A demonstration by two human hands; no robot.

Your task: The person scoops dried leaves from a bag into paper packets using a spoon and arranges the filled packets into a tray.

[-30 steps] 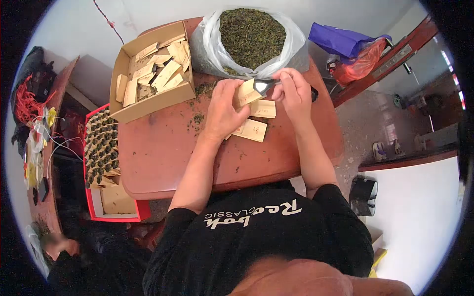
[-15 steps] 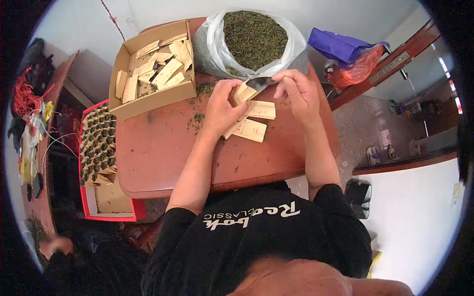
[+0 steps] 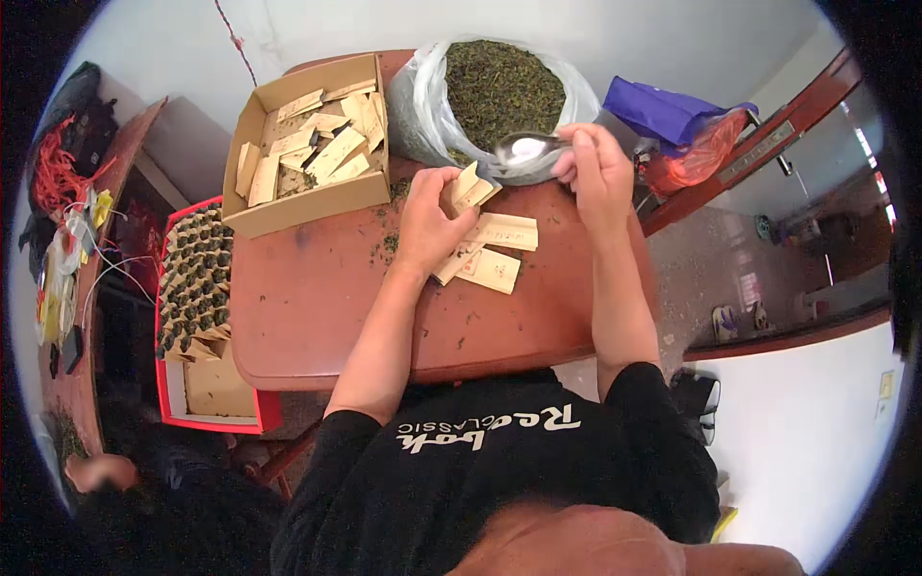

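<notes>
From my remote feed, I see the left hand (image 3: 432,221) with its grip around a creased tan paper packet (image 3: 471,190) above the smooth reddish counter (image 3: 327,317), and the right hand (image 3: 599,173) pinching a shiny, rounded spoon (image 3: 526,148) at the far crinkled plastic bag's (image 3: 420,110) near rim.

The one view comes from a camera worn on the person's head; it faces forward and steeply down, past the black shirt (image 3: 499,470) across the bottom, onto the table (image 3: 317,326) in the middle; it sits close enough to take in the left hand (image 3: 432,221) and right hand (image 3: 597,178) near the centre; the very wide lens also reaches the wall (image 3: 384,24) above and floor (image 3: 696,226) at right, and its corners round off into black.
</notes>
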